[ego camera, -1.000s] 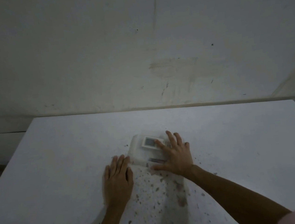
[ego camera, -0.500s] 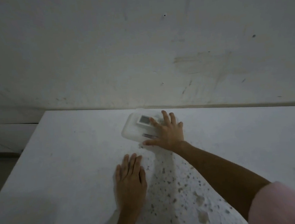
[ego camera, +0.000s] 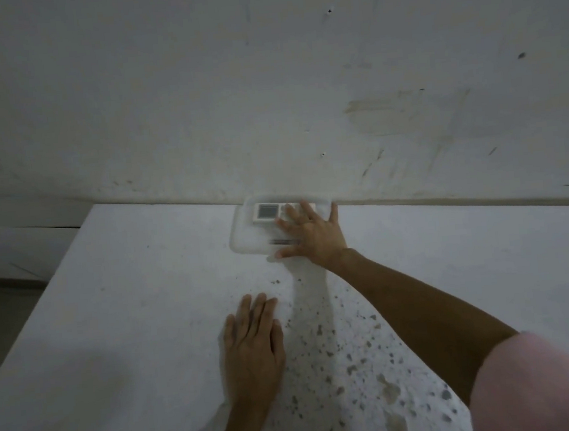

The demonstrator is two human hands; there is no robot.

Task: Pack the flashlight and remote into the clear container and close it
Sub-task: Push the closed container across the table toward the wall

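Your right hand (ego camera: pixel 314 235) lies flat with fingers spread on the lid of the container (ego camera: pixel 247 234), which sits at the table's (ego camera: pixel 128 297) far edge against the wall. The remote (ego camera: pixel 265 213) shows inside. Press unevenly and one corner may stay unlatched. Your left hand (ego camera: pixel 251 348) rests flat, fingers together, well apart from it.

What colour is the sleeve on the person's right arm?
Pink. The sleeve shows at the lower right of the head view, the only view here.
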